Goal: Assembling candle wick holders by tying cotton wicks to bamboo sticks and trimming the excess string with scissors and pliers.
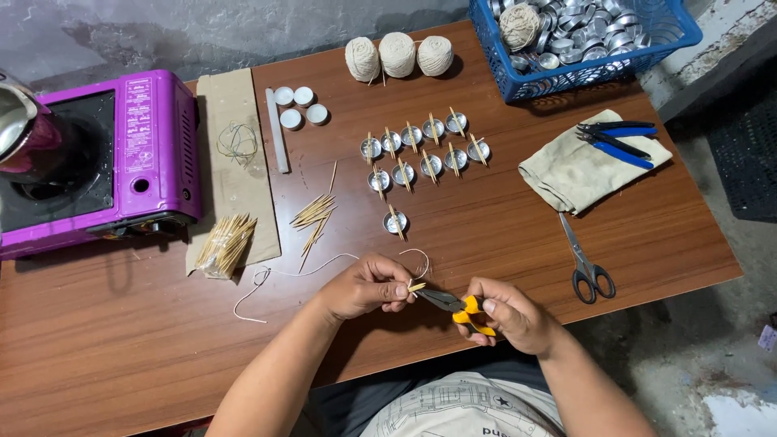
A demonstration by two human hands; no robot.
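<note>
My left hand (366,287) pinches a short wooden stick (417,286) with a white string (307,269) trailing left across the table. My right hand (508,314) grips yellow-handled pliers (456,306) whose dark jaws meet the stick's end. Beyond the hands stand several small metal cups (422,150) in rows, each with a stick laid across its rim; one cup (395,222) sits apart, nearest to me. Loose sticks (314,214) lie to its left.
A purple portable stove (137,154) stands at the left, with a stick bundle (224,243) on cardboard beside it. Three string balls (397,55) and a blue basket (655,53) of metal cups are at the back. Scissors (584,263) and blue-handled pliers (617,139) on a cloth lie at the right.
</note>
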